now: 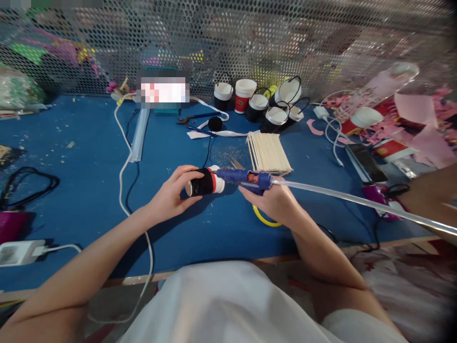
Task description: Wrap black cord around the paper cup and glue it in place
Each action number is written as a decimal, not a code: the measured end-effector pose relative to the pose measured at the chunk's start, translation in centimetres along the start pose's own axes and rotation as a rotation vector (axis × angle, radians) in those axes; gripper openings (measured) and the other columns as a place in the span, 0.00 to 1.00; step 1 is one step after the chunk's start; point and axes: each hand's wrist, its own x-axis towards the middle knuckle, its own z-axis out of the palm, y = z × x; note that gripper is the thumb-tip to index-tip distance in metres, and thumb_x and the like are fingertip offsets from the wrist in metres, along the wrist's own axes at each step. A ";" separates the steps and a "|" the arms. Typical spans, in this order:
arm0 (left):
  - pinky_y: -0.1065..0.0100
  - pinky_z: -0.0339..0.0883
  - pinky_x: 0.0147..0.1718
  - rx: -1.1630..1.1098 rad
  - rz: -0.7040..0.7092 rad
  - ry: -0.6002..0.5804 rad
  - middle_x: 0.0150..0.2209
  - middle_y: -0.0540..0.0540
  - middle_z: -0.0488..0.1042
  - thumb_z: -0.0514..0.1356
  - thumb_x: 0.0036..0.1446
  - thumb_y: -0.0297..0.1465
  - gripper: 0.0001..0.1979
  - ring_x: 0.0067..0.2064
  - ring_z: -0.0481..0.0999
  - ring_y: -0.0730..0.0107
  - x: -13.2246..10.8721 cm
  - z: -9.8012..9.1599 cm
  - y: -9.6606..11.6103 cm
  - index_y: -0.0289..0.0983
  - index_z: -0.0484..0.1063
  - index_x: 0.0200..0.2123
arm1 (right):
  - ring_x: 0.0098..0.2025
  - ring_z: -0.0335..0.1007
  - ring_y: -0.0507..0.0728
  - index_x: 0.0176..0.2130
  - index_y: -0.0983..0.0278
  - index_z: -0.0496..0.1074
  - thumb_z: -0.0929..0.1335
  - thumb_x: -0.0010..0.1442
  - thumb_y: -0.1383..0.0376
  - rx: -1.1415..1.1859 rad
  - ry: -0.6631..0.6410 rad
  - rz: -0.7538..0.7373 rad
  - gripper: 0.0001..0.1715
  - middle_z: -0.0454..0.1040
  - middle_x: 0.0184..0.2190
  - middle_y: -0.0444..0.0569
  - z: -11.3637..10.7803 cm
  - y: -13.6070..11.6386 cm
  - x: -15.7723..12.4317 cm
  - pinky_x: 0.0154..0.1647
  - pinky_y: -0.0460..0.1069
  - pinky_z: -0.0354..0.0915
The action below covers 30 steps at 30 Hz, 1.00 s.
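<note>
One paper cup, wrapped in black with a red band and a white end, is held on its side above the blue counter, gripped between the thumb and fingers of the left hand. One blue glue gun is grasped in the right hand, its nozzle brought to the cup's upper edge; whether contact is made cannot be told. A long clear glue stick is seated in the gun's rear and extended to the right. Beneath the right hand, a yellow ring-shaped item is partly hidden. Just beyond the gun is placed a stack of pale wooden sticks. Farther back, several black-wrapped cups are grouped with one red-and-white cup, before a perforated metal screen. To their left are laid pliers, a round black item and a white strip. Clear sticks are set beside a white cable. At right, a phone is found near pink paper.
</note>
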 end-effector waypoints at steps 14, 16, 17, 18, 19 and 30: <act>0.55 0.65 0.49 -0.162 -0.085 0.034 0.51 0.39 0.63 0.62 0.51 0.30 0.24 0.53 0.64 0.58 -0.1 0.1 0.0 0.40 0.59 0.52 | 0.23 0.67 0.54 0.29 0.63 0.72 0.64 0.53 0.63 -0.023 -0.015 -0.046 0.08 0.73 0.22 0.49 -0.3 -0.2 -0.1 0.26 0.49 0.63; 0.57 0.67 0.46 -0.196 -0.118 0.053 0.50 0.39 0.63 0.62 0.51 0.30 0.25 0.52 0.66 0.59 -0.1 0.2 -0.2 0.40 0.59 0.52 | 0.23 0.67 0.54 0.28 0.63 0.71 0.64 0.53 0.63 -0.046 -0.029 -0.055 0.08 0.72 0.21 0.49 -0.4 -0.2 -0.2 0.26 0.49 0.62; 0.59 0.68 0.44 -0.212 -0.135 0.062 0.50 0.40 0.63 0.63 0.51 0.31 0.25 0.51 0.66 0.59 -0.2 0.3 -0.4 0.40 0.59 0.52 | 0.23 0.67 0.54 0.28 0.63 0.71 0.64 0.53 0.62 -0.054 -0.039 -0.054 0.08 0.72 0.21 0.49 -0.4 -0.2 -0.3 0.26 0.49 0.61; 0.60 0.69 0.43 -0.228 -0.153 0.069 0.50 0.40 0.64 0.63 0.51 0.31 0.25 0.50 0.67 0.60 -0.2 0.4 -0.5 0.41 0.59 0.52 | 0.23 0.67 0.55 0.28 0.63 0.71 0.64 0.53 0.62 -0.058 -0.044 -0.050 0.08 0.71 0.21 0.49 -0.4 -0.2 -0.3 0.26 0.49 0.61; 0.61 0.69 0.42 -0.244 -0.171 0.076 0.50 0.40 0.64 0.63 0.51 0.32 0.25 0.49 0.68 0.60 -0.3 0.5 -0.7 0.41 0.59 0.52 | 0.23 0.67 0.55 0.29 0.63 0.71 0.64 0.53 0.62 -0.059 -0.050 -0.046 0.08 0.71 0.21 0.48 -0.5 -0.2 -0.4 0.26 0.48 0.61; 0.62 0.69 0.41 -0.268 -0.170 0.060 0.49 0.40 0.64 0.63 0.50 0.32 0.26 0.49 0.68 0.61 -0.3 0.6 -0.3 0.40 0.60 0.51 | 0.23 0.66 0.54 0.29 0.63 0.71 0.64 0.53 0.63 -0.024 -0.058 -0.036 0.08 0.71 0.21 0.49 -0.7 -0.3 -0.3 0.26 0.49 0.61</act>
